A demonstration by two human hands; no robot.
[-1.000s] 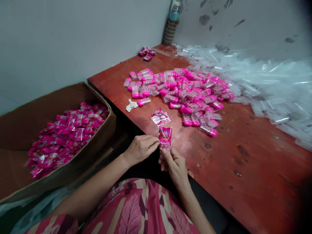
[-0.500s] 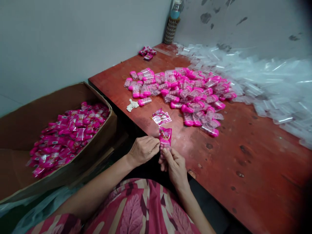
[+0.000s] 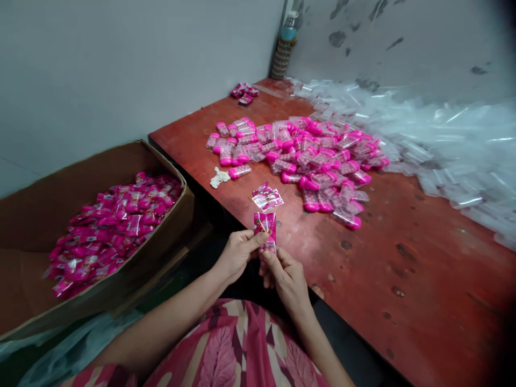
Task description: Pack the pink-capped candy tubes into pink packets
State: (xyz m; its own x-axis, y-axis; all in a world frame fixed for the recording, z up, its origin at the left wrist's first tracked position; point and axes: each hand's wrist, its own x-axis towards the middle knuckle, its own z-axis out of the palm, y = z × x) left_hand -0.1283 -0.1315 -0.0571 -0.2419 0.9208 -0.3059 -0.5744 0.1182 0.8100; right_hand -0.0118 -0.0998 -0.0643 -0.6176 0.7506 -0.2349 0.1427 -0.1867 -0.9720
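Note:
At the table's near edge, both my hands hold one small pink printed packet [image 3: 265,221], kept upright with its printed end pointing away from me. My left hand [image 3: 237,255] is closed on its left side, thumb lying across the front. Lower down on the right, my right hand [image 3: 285,275] pinches it between thumb and fingers. Small pink round shapes show faintly near the right thumb; the fingers hide the lower end. Just beyond the packet lie flat pink-and-clear wrappers [image 3: 266,197] on the red table [image 3: 427,258].
A pile of clear cases with pink caps [image 3: 318,153] covers the table's middle. Clear plastic sleeves [image 3: 435,140] are heaped along the back right. A cardboard box [image 3: 183,215] of pink packets [image 3: 116,226] stands left. A white lump [image 3: 219,177] and a bottle [image 3: 289,27] are farther off.
My left hand has shifted from beside the packet onto its front, its thumb now across it. The packet has moved slightly left, and my right hand still grips its lower part.

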